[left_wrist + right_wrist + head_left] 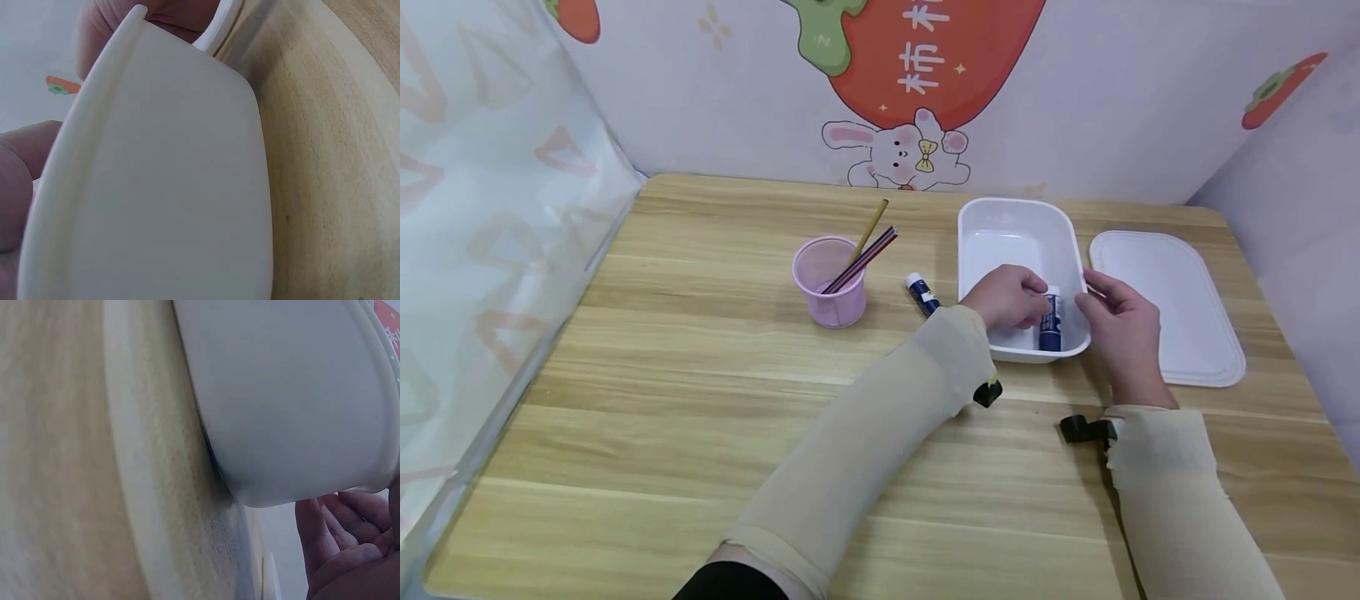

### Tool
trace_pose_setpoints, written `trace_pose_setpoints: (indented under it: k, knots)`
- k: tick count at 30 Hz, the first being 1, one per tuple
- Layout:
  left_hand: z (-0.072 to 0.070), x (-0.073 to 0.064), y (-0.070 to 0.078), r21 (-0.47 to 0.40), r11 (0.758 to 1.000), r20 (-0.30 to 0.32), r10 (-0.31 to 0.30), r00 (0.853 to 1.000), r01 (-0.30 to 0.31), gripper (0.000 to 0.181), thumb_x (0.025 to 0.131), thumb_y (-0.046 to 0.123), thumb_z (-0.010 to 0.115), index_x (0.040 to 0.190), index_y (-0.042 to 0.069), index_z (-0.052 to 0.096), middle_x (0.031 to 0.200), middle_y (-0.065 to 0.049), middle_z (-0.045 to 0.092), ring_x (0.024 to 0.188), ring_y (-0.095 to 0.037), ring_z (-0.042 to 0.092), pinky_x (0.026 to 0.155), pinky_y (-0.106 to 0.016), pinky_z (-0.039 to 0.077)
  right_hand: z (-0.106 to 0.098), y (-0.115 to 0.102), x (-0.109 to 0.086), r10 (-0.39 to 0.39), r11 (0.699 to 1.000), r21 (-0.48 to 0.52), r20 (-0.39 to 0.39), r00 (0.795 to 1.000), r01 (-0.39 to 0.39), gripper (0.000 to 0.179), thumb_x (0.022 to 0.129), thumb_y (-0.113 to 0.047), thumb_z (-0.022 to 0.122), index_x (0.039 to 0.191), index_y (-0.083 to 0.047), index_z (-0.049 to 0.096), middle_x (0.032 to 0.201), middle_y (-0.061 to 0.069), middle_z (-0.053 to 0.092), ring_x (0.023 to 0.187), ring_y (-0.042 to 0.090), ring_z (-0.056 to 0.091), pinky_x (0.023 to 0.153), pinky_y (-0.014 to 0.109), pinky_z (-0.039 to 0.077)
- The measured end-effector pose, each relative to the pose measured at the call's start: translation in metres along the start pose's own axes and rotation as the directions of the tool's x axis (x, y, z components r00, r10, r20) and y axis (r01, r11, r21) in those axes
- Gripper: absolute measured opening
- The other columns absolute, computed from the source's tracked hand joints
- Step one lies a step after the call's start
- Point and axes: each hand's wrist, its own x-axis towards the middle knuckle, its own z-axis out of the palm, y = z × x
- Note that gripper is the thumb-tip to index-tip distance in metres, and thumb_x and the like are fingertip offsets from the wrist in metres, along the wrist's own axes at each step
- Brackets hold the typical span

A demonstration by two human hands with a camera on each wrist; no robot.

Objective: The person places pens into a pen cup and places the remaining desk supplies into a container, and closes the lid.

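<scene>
A white plastic box [1015,242] stands uncovered at the back right of the table. My left hand [1009,298] reaches in over its near left rim, fingers curled, with the fingertips at the upper part of a dark blue glue stick [1051,323]. That glue stick has a white cap and leans near the box's right side. My right hand [1122,329] grips the box's right rim between thumb and fingers. In the left wrist view the box wall [169,162] hides most of the left hand [19,181]. Right-hand fingers [315,534] show beside the box in the right wrist view.
Left of the box lies a second blue glue stick [921,293], partly behind the left forearm. A pink cup [831,304] holds several pencils [868,254]. The white lid [1172,304] lies right of the box, by the right hand. A printed cloth wall [1075,108] rises behind the table.
</scene>
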Motion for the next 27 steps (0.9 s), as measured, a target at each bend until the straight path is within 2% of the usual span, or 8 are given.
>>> trace_pose_setpoints:
  k: [7,10,13,16,21,27]
  knots:
    - [-0.003,-0.003,0.000,-0.103,0.991,-0.014,0.079,0.997,-0.080,0.025,0.086,0.019,0.068,0.109,0.012,0.063,0.085,0.005,0.066,0.075,-0.006,0.063,0.065,-0.015,0.050,0.000,0.001,0.000,-0.006,1.000,-0.021,-0.004,1.000,0.006,0.040,0.091,-0.030,0.059,0.131,-0.027,0.055,0.134,-0.002,0.052,0.112,0.009,0.055,0.087,0.021,0.048]
    - [-0.005,-0.005,0.001,-0.095,0.988,-0.034,0.119,0.992,-0.122,0.026,0.085,0.021,0.069,0.110,0.014,0.064,0.088,0.008,0.065,0.080,-0.003,0.061,0.069,-0.014,0.049,0.000,0.001,0.000,0.001,1.000,-0.024,0.004,1.000,-0.001,0.041,0.091,-0.032,0.059,0.131,-0.028,0.054,0.136,-0.002,0.051,0.114,0.010,0.054,0.087,0.021,0.048]
    - [-0.007,-0.009,0.001,-0.096,0.987,-0.051,0.128,0.990,-0.133,0.026,0.085,0.024,0.070,0.109,0.017,0.064,0.089,0.010,0.064,0.082,0.001,0.059,0.073,-0.013,0.047,0.000,0.001,0.000,0.007,1.000,-0.020,0.004,1.000,-0.007,0.041,0.091,-0.032,0.059,0.131,-0.028,0.054,0.136,-0.002,0.050,0.114,0.010,0.054,0.087,0.021,0.048]
    - [-0.012,-0.013,0.001,-0.139,0.981,-0.065,0.131,0.989,-0.139,0.026,0.084,0.026,0.070,0.108,0.019,0.063,0.089,0.012,0.064,0.082,0.001,0.059,0.074,-0.014,0.049,0.000,0.000,0.000,0.014,1.000,-0.022,-0.001,1.000,-0.014,0.041,0.090,-0.033,0.059,0.131,-0.029,0.054,0.136,-0.004,0.050,0.114,0.010,0.054,0.086,0.020,0.048]
    - [-0.024,-0.022,0.000,-0.227,0.955,-0.114,0.171,0.979,-0.193,0.030,0.085,0.026,0.069,0.111,0.015,0.063,0.090,0.010,0.065,0.083,-0.001,0.061,0.072,-0.014,0.051,0.001,-0.001,0.000,0.023,1.000,-0.015,-0.004,1.000,-0.024,0.040,0.090,-0.032,0.060,0.130,-0.030,0.055,0.136,-0.005,0.050,0.114,0.011,0.054,0.087,0.019,0.047]
    - [-0.038,-0.035,-0.004,-0.270,0.938,-0.178,0.172,0.969,-0.216,0.029,0.085,0.027,0.069,0.110,0.016,0.063,0.093,0.008,0.064,0.085,-0.003,0.061,0.074,-0.016,0.052,0.003,0.000,0.000,0.000,1.000,-0.002,-0.022,1.000,0.000,0.040,0.091,-0.026,0.060,0.130,-0.025,0.056,0.134,-0.001,0.053,0.110,0.009,0.056,0.083,0.015,0.048]
